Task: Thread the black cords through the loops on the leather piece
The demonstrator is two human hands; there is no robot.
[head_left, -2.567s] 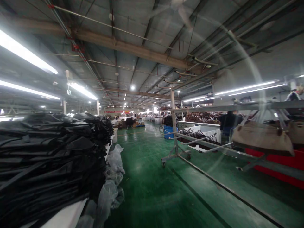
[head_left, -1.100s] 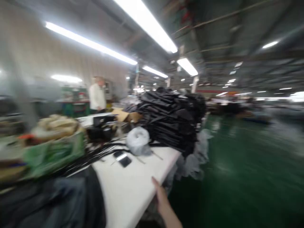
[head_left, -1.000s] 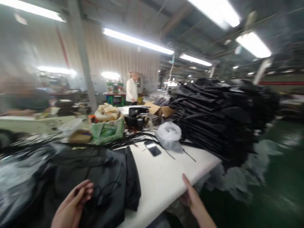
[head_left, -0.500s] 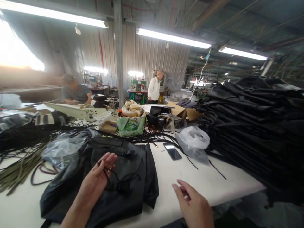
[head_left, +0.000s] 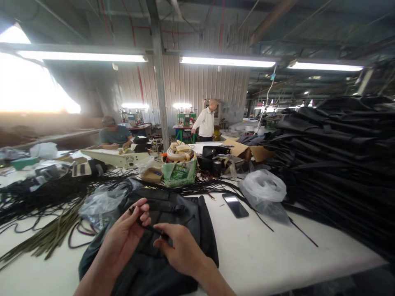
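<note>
A black fabric bag (head_left: 185, 213) lies flat on the white table (head_left: 265, 255) right in front of me. My left hand (head_left: 125, 236) pinches a thin black cord (head_left: 149, 227) above the bag. My right hand (head_left: 182, 250) holds the same cord a little to the right, its fingertips meeting the left hand's. Both hands hover over the bag's middle.
A phone (head_left: 235, 204) and a clear plastic bag (head_left: 263, 191) lie to the right. A tall stack of black fabric (head_left: 336, 164) fills the right side. Loose cords (head_left: 40, 222) cover the left. A green box (head_left: 179, 170) stands behind; two people work farther back.
My view swung from the green aisle to the table. My left hand came onto the bag with the cord, and my right hand moved left from the table edge to grip it too.
</note>
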